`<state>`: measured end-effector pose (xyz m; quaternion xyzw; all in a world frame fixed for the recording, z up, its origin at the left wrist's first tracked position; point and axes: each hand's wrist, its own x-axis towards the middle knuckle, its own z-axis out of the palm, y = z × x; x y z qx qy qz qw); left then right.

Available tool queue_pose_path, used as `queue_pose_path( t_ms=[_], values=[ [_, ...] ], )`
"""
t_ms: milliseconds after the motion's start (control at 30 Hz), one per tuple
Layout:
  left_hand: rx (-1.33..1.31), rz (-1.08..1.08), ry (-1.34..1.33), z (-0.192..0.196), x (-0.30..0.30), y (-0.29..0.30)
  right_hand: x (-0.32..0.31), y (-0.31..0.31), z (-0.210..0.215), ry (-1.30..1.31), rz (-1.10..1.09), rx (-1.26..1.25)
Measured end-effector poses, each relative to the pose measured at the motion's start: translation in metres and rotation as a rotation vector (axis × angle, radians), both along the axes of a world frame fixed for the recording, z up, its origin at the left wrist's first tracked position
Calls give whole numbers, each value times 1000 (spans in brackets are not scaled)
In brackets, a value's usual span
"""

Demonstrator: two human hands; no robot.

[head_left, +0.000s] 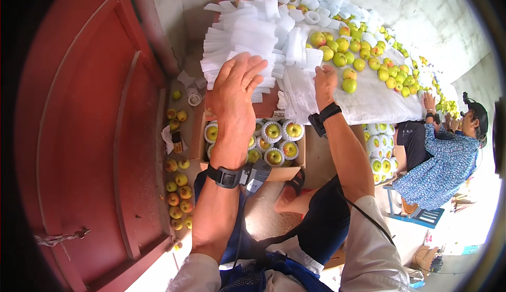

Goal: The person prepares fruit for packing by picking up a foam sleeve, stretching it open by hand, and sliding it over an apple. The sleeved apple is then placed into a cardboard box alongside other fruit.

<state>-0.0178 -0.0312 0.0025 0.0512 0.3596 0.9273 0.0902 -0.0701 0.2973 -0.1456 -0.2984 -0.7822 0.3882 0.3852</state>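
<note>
Yellow-green pears (275,143) in white foam nets half-filled the cardboard box (287,172) below the spread, empty left hand (235,92); the right hand (324,82), its grip hidden, touched unwrapped ones.

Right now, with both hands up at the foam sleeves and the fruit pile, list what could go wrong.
1. The left hand rests on the stacked white foam sleeves, which overhang the pile's edge; a push could spill them toward the cardboard box below.
2. The right hand works beside loose yellow-green fruit heaped on the white sheet; a nudge might start some rolling, perhaps bruising them.
</note>
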Motion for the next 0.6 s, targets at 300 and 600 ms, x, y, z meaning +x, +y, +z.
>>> queue_pose_path(
  t_ms=[300, 600],
  values=[
    [-31, -13, -12, 0, 1, -2, -9, 9, -7, 69, 116, -228],
    [-19, -47, -13, 2, 0, -2, 25, 4, 46, 255, 160, -544]
  ],
)
